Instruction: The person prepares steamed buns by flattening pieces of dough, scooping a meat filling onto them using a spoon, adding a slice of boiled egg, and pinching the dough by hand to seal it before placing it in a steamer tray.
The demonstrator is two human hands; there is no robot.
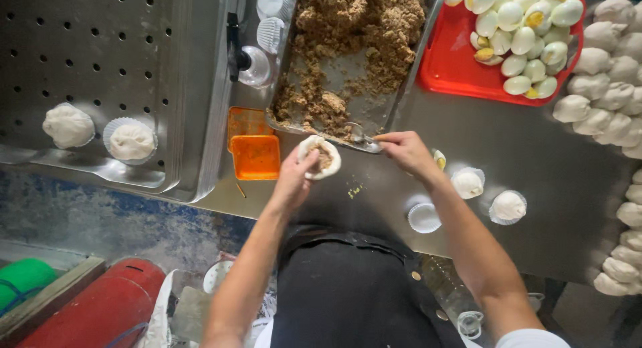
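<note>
- Left hand (294, 177) cups the open dough round (319, 156), just below the filling tray (394, 97); overfilling could tear it.
- Right hand (408, 152) pinches a spoon (361, 139) at the tray's edge; crumbs may drop onto the bench (535, 160).

Brushed steel counter (535, 154), glossy red plastic tray (455, 60), perforated metal tray (80, 53), matt soft dough discs (319, 157), pleated paper cups (424, 218)

Red tray (449, 65) of halved eggs (525, 37)

Dough round (319, 157) — left hand (294, 181)
</note>
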